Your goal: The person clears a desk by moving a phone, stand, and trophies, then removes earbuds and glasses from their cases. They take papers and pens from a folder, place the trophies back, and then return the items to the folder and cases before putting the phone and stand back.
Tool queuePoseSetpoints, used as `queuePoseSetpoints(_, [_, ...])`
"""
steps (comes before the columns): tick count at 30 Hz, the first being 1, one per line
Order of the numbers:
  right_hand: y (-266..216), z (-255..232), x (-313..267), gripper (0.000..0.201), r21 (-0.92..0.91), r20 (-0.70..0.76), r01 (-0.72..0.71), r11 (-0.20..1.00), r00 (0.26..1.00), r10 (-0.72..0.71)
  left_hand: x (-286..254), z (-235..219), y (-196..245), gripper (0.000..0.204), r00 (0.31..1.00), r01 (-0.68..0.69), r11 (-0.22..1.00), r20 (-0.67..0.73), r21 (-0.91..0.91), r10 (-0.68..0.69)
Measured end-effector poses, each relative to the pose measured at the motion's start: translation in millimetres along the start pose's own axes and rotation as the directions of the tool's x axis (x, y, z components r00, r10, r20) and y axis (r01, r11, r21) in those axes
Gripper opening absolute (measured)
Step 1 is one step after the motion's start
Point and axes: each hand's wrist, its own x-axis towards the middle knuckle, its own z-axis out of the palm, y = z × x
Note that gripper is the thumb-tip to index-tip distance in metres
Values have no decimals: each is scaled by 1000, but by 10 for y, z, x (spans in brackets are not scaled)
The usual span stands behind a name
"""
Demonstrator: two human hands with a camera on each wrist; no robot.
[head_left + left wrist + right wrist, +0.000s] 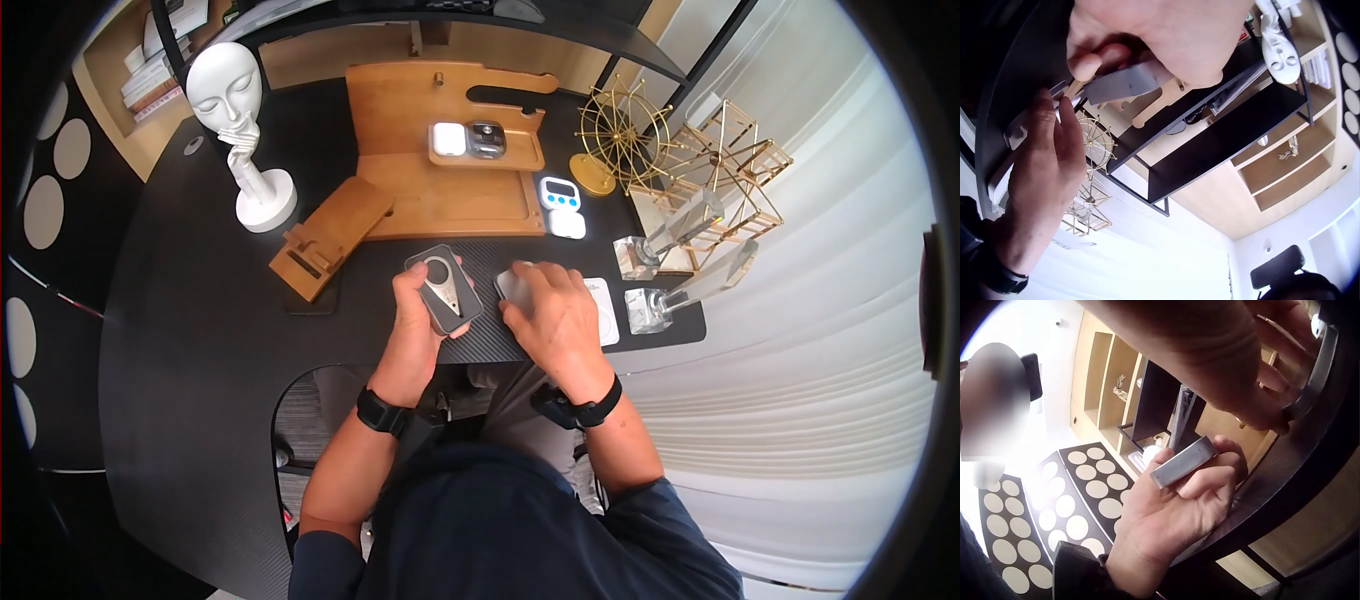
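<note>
My left hand (408, 340) holds a shallow dark grey box (462, 278) over the front of the desk, its thumb along one side and fingers round the other. Inside the box lies a silver teardrop-shaped metal piece (441, 282) with a round opening at its wide end. The right wrist view shows the grey box wall (1184, 464) between thumb and fingers. Just to the right, my right hand (560, 318) grips a flat grey lid-like piece (514, 290) at the desk surface, thumb and fingertips at its edges; the palm hides much of it.
A white flat box (604, 310) lies beside my right hand. Behind stand a wooden organiser (440, 200) with earbud cases, a white timer (560, 193) and a tilted wooden stand (335, 235). Crystal trophies (650, 310), gold wheel models (625, 130) and a white face statue (265, 200) flank them.
</note>
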Motion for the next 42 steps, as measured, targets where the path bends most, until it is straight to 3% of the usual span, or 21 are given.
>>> queuePoseSetpoints(4, [64, -112, -35, 48, 30, 53, 136, 990, 989, -137, -3, -11, -44, 53, 996, -32, 996, -78, 84, 39])
queuePoseSetpoints(10, [22, -249, -102, 50, 80, 125, 31, 996, 991, -41, -36, -16, -8, 54, 996, -29, 996, -81, 82, 36])
queuePoseSetpoints(16, [88, -302, -160, 49, 175, 188, 155, 972, 964, -188, -46, -4, -8, 55, 996, -17, 998, -85, 62, 22])
queuePoseSetpoints(22, [123, -373, -198, 47, 178, 240, 197, 964, 941, -237, -40, -33, -28, 55, 997, -43, 998, -61, 46, 46])
queuePoseSetpoints(25, [120, -383, -212, 45, 142, 194, 223, 964, 949, -248, -40, -38, -40, 54, 998, -48, 998, -48, 41, 50])
queuePoseSetpoints(32, [-222, -312, -17, 31, 501, -75, 191, 844, 981, -178, -14, -55, -130, 57, 991, -136, 979, 13, 150, 135])
queuePoseSetpoints(36, [-411, -174, 116, 30, 479, -138, 263, 838, 965, -225, -64, 24, -120, 60, 988, -149, 981, -25, 127, 154])
queuePoseSetpoints(42, [-518, -14, 76, 28, 448, -121, 239, 862, 971, -206, -68, -53, -145, 60, 990, -129, 985, -47, 113, 135])
